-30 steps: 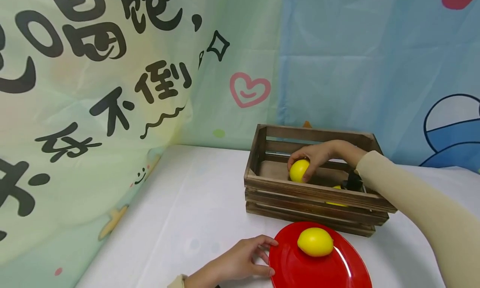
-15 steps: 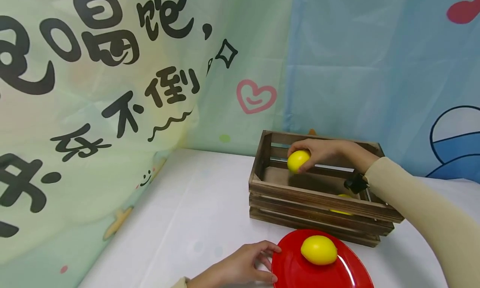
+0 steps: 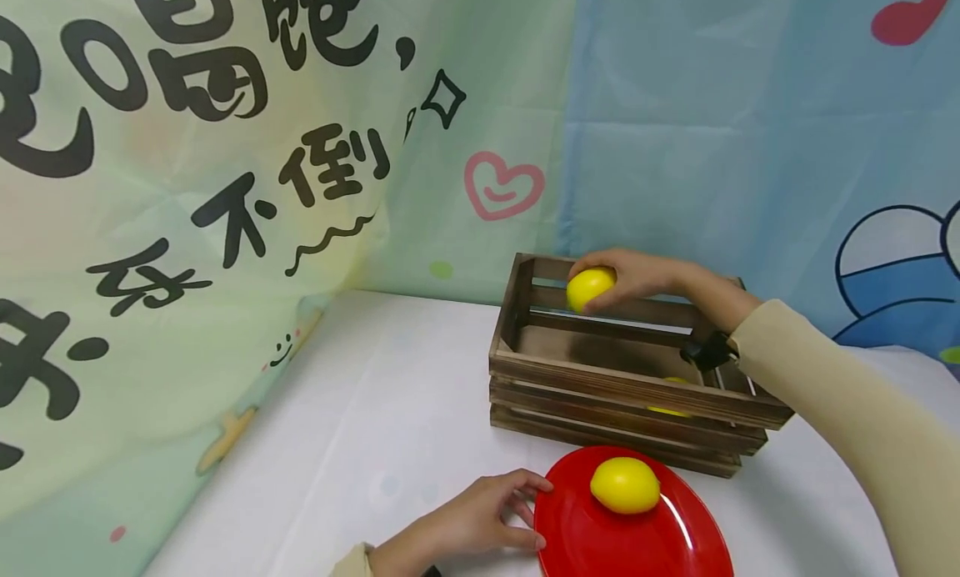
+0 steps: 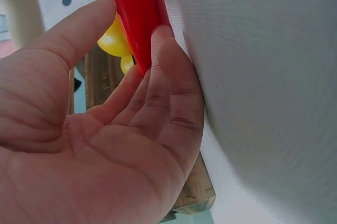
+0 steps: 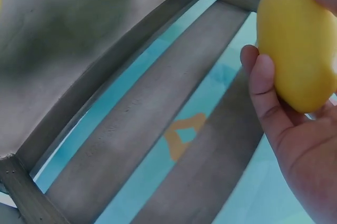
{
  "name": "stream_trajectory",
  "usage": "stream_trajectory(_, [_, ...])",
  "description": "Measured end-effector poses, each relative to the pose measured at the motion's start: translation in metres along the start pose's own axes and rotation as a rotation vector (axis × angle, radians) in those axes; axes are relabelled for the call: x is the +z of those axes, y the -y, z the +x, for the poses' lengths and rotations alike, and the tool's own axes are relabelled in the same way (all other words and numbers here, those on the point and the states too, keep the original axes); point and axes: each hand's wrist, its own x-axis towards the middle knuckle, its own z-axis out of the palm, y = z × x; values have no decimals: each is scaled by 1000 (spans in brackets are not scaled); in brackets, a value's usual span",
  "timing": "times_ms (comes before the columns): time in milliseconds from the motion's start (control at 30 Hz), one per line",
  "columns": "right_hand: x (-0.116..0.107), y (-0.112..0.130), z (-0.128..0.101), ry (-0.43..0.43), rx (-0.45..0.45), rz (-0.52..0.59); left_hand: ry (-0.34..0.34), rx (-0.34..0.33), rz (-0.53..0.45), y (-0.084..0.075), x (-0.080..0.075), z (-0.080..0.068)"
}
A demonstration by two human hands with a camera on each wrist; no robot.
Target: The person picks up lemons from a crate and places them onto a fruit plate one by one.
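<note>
My right hand (image 3: 630,277) grips a yellow lemon (image 3: 588,288) above the far left of the wooden crate (image 3: 622,385). The right wrist view shows that lemon (image 5: 297,48) held in the fingers (image 5: 263,92) over the crate's slats (image 5: 137,124). Another lemon (image 3: 670,396) lies low in the crate, mostly hidden by its front boards. A third lemon (image 3: 625,484) sits on the red plate (image 3: 585,535) in front of the crate. My left hand (image 3: 468,523) holds the plate's left rim, thumb on one side and fingers (image 4: 168,77) on the other of the red edge (image 4: 138,16).
A white cloth (image 3: 375,444) covers the table. A printed curtain (image 3: 225,185) with black characters and a pink heart hangs close behind and to the left. The crate stands near the back wall, the plate at the table's near edge.
My right hand has lifted the lemon from inside the crate up to the level of its rear top rail. The left hand has stayed on the plate's rim.
</note>
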Motion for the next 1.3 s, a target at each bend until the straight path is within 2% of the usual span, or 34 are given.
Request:
stream_trajectory(733, [3,43,-53,-168,152,95,-3,0,1,-1,1,-1])
stream_trajectory(1067, [14,76,-82,-225,65,-16,8,-3,-4,0,0,-1])
stream_trajectory(1300, [28,96,-114,-320,6,-11,6,-8,-2,-1,0,-1])
